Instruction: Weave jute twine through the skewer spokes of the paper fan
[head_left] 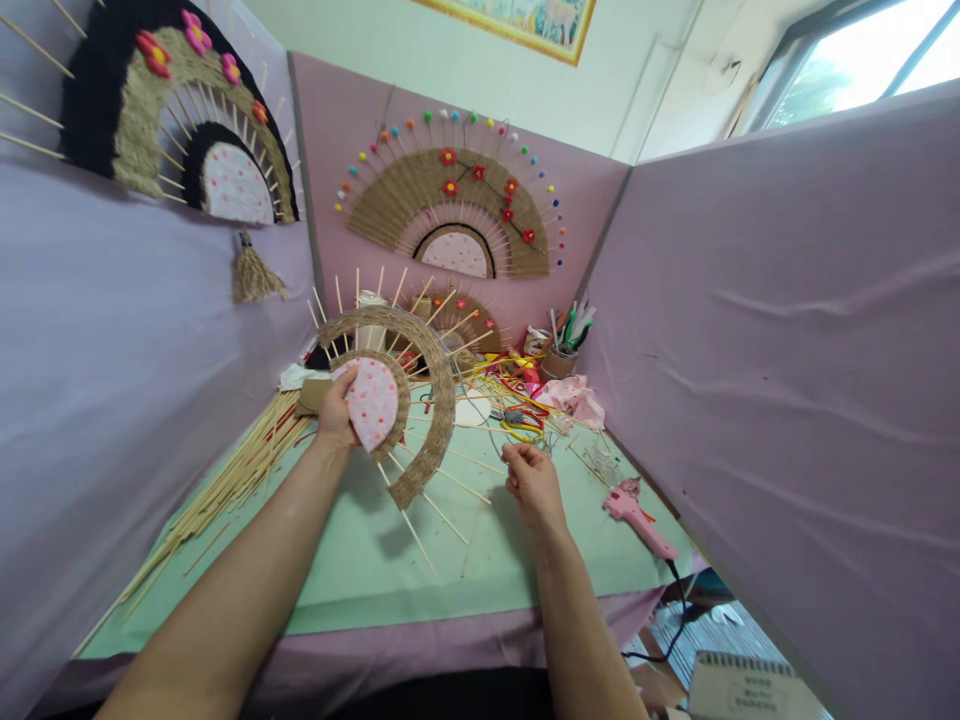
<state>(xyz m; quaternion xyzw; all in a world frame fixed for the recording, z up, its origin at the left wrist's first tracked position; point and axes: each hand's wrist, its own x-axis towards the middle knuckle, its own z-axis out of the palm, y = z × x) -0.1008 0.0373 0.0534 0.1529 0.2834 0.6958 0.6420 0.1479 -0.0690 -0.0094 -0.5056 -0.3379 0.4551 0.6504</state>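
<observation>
My left hand (339, 408) grips a half-made woven fan by its pink dotted cloth centre (373, 402), thumb on the front face. Thin wooden sticks radiate from that centre through an inner twine band and a wider tan twine band (441, 400), and they stick out past the outer edge. The fan is held tilted above the table. To its right, my right hand (531, 478) is closed in a pinch on a thin grey cord (480, 402), which runs up to the fan's outer edge near the upper right. The fingertips partly hide the cord's end.
Long thin sticks (217, 480) lie along the green table's left side. Pliers (523, 425), coloured cords and pink cloth (574, 400) are at the back right, beside a tool cup (559, 362). A pink glue gun (639, 520) lies right. Finished fans (390, 195) hang on the partitions.
</observation>
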